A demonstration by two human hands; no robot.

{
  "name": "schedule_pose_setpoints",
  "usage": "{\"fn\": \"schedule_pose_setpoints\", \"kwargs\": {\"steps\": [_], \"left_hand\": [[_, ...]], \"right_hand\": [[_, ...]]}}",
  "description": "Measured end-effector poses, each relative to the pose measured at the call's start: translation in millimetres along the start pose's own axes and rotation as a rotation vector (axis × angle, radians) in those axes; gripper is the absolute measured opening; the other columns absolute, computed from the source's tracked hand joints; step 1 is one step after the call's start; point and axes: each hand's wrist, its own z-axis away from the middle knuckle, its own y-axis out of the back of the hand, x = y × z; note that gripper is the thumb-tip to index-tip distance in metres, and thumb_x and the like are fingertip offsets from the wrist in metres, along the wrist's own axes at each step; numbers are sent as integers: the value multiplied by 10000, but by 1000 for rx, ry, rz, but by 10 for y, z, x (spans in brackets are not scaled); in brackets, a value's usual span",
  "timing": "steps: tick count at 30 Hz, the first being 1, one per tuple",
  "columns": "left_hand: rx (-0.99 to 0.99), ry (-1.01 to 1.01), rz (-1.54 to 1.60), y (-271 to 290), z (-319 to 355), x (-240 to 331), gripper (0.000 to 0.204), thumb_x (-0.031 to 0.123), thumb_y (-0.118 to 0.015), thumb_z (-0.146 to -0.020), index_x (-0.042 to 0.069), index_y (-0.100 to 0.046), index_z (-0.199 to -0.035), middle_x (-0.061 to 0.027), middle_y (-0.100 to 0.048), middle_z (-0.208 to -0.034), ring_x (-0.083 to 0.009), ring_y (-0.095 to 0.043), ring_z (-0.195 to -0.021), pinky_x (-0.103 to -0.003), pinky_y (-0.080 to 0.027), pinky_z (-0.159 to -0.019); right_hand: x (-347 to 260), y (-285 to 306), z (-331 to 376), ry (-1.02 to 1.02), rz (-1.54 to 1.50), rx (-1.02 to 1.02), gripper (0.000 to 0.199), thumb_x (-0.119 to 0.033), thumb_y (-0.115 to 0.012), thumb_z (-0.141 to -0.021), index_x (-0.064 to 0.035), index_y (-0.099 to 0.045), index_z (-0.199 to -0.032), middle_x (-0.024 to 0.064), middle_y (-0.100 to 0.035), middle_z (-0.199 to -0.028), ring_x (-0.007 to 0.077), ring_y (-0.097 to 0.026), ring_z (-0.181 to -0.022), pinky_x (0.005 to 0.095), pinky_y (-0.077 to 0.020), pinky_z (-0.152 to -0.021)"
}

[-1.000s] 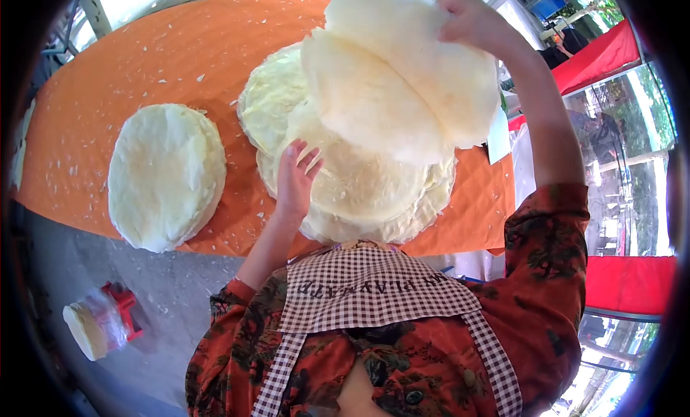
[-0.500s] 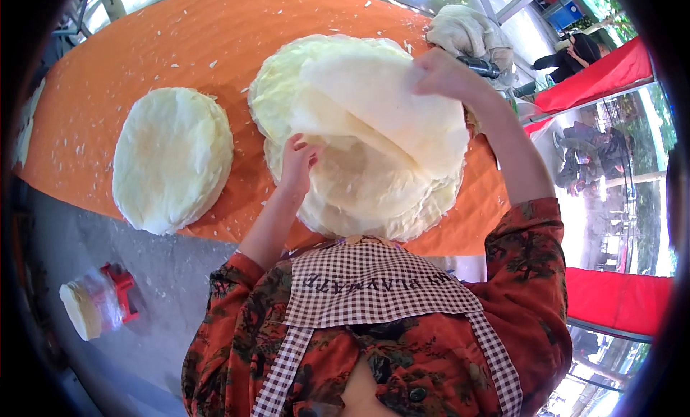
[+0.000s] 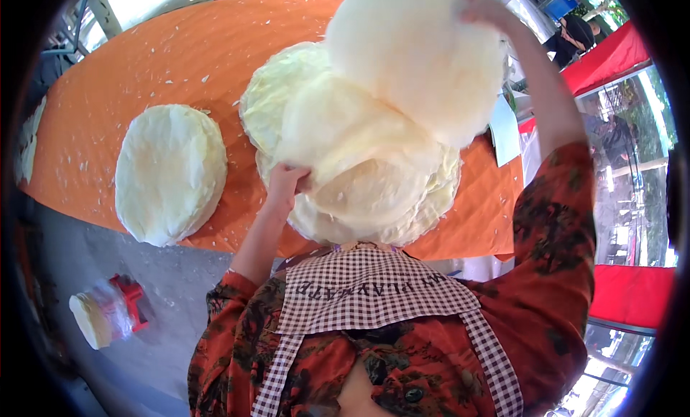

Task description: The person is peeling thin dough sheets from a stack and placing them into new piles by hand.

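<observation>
My right hand is raised at the top right and holds a thin, round, pale cream sheet by its upper edge, lifted off the pile. My left hand grips the near edge of another sheet that peels up from the big stack of round sheets on the orange table. A further stack of sheets lies just behind, partly hidden by the lifted ones.
A separate flat stack of round sheets lies on the table to the left. White crumbs dot the orange cloth. On the grey ground at lower left lies a plastic bag with a red-capped container. Red awnings stand at right.
My right hand has gone up again from the pile, carrying the top sheet high. My left hand has slid a little left along the stack's edge and holds a sheet there.
</observation>
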Motion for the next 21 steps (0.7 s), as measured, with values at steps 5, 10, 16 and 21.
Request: {"fn": "schedule_pose_setpoints", "kwargs": {"steps": [5, 10, 16, 21], "left_hand": [[113, 163, 325, 211, 207, -220, 218, 57, -651, -781, 19, -587, -986, -61, -634, -781, -159, -568, -555, -265, -456, -468], [-80, 166, 667, -49, 505, 61, 280, 98, -610, -837, 51, -541, -1104, -65, -637, -993, -193, -621, -771, -316, -524, -619], [-168, 187, 391, 25, 480, -360, 309, 98, -573, -857, 48, -491, -1152, -96, -602, -1021, -233, -612, -891, -377, -551, -731], [-136, 335, 320, 115, 415, -605, 293, 57, -563, -853, 17, -480, -1132, -117, -594, -958, -247, -620, -776, -351, -577, -664]], "right_hand": [[-437, 916, 33, 141, 412, 386, 247, -115, -654, -581, 4, -666, -797, 122, -652, -696, 189, -586, -611, 360, -464, -551], [-831, 280, 393, 433, 864, 486, 126, -125, -612, -664, -8, -645, -698, 130, -600, -565, 203, -552, -499, 360, -436, -479], [-742, -2300, 1201, 252, 448, 298, 192, -52, -489, -759, -88, -657, -845, 155, -647, -856, 314, -634, -871, 442, -477, -750], [-427, -3017, 1121, 234, 417, -25, 110, -68, -510, -710, -90, -613, -740, 174, -625, -762, 373, -613, -760, 471, -473, -670]]}}
